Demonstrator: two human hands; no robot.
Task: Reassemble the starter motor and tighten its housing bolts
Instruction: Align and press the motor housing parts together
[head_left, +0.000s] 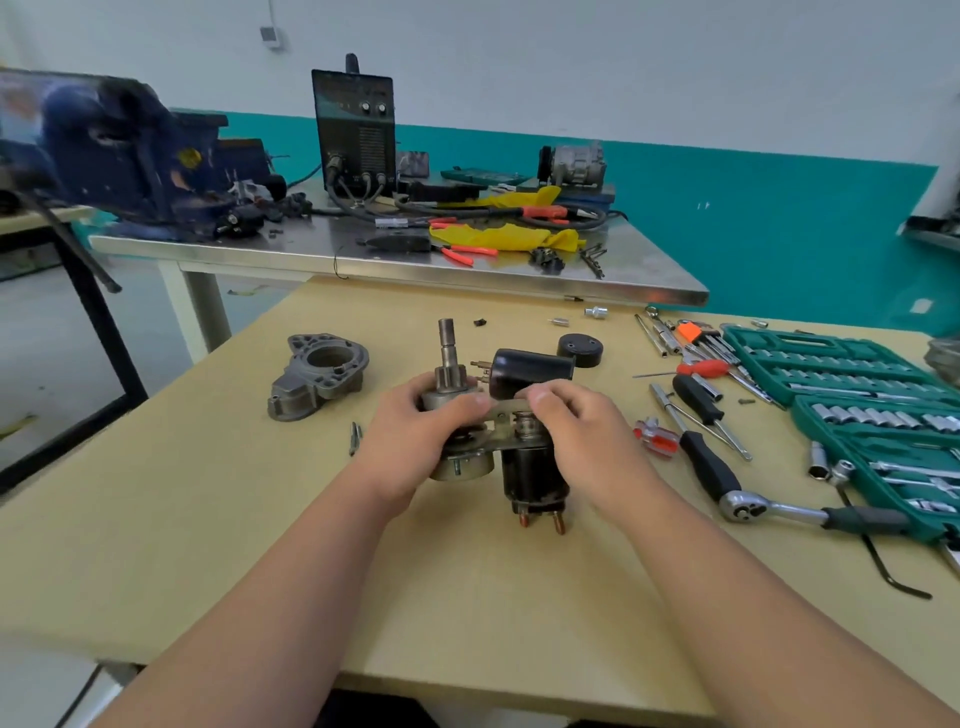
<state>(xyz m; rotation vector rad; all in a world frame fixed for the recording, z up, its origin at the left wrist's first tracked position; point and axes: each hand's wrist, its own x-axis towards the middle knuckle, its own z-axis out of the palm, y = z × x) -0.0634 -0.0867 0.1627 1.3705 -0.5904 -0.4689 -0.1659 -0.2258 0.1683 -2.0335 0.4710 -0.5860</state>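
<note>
Nose housing: lies near, left of left hand, which clasps upright drive shaft; right hand pinches shift lever.

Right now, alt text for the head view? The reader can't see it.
Both hands, left hand and right hand, grip a half-built starter motor standing upright on a tan table. Its grey end housing lies apart to the left. A ratchet and a green socket set lie to the right.

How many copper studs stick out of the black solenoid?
2: left stud and right stud, side by side at the solenoid's near end; others may be hidden.
</note>
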